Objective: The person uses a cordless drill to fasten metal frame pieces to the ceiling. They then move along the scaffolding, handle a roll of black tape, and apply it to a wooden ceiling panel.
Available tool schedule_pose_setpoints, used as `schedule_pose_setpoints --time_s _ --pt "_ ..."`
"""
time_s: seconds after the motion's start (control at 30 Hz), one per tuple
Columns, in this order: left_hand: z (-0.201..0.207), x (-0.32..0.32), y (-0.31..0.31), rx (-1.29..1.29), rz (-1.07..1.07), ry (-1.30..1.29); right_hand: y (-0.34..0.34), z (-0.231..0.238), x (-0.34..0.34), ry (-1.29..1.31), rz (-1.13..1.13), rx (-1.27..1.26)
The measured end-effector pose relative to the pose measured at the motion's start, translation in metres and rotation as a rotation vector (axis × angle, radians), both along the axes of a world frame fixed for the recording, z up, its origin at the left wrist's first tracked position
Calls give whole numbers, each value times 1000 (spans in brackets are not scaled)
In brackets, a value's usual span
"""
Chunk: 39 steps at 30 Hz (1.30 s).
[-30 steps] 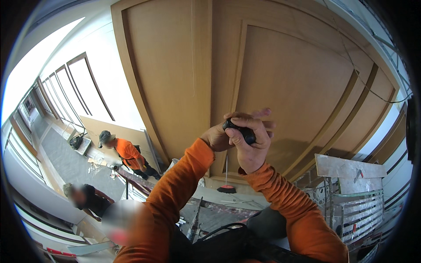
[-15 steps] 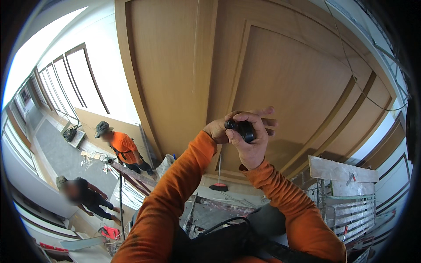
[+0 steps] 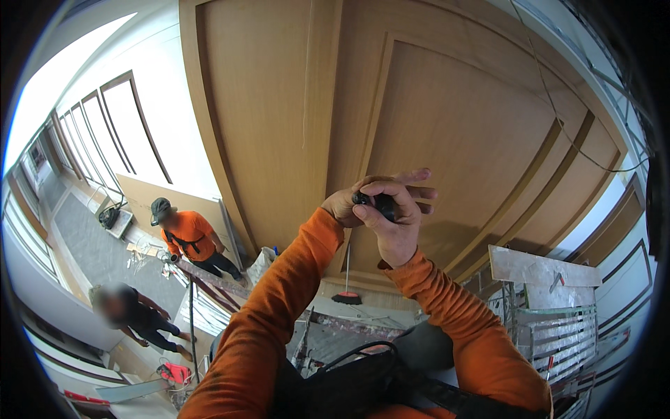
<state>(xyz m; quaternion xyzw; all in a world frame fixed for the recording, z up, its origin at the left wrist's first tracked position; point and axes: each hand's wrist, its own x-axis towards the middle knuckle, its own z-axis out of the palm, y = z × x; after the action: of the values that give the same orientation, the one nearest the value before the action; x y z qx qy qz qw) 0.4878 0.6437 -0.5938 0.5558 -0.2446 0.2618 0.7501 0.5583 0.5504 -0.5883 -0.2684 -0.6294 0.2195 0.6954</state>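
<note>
My right hand [image 3: 398,237] is closed around a small black rounded object [image 3: 384,206], thumb on its near side and index finger curled over the top. A dark knob-like end [image 3: 361,198] points left; the kind of object is not clear. My left hand [image 3: 339,207] is close against it from the left. Its palm is partly hidden behind the right hand, and outstretched fingers show past the right hand's far side. Both hands are raised before a tall brown wood panel [image 3: 272,105].
A broom [image 3: 347,298] leans low against the panel. Scaffold railing [image 3: 216,279] runs at left, and a stained rack with boards [image 3: 544,272] stands at right. Down at left are a person in orange [image 3: 192,234] and another in dark clothes [image 3: 143,314]. A cable [image 3: 551,105] hangs at upper right.
The right hand has turned slightly around the black object, so less of its body shows. Both hands appear a little further left. The person in dark clothes has shifted slightly.
</note>
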Motion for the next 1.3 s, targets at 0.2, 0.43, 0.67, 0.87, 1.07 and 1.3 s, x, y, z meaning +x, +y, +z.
schedule_pose_setpoints --time_s 0.2,0.43,0.67,0.87,1.07,1.3 --pt "-3 -4 1 50 44 44 4 -6 -1 27 17 -11" --pt "7 -13 -4 -24 5 164 5 -5 5 164 246 -196" --pt "-17 11 -10 -124 -144 44 -1 6 14 -96 241 -315" --pt "-57 56 -28 -335 -244 -163 -4 -13 32 209 274 -530" --pt "-72 65 -35 -418 -274 -268 -4 -18 35 43 126 -634" --pt "-81 59 -33 -484 -348 -317 -12 -9 19 -551 -23 -456"
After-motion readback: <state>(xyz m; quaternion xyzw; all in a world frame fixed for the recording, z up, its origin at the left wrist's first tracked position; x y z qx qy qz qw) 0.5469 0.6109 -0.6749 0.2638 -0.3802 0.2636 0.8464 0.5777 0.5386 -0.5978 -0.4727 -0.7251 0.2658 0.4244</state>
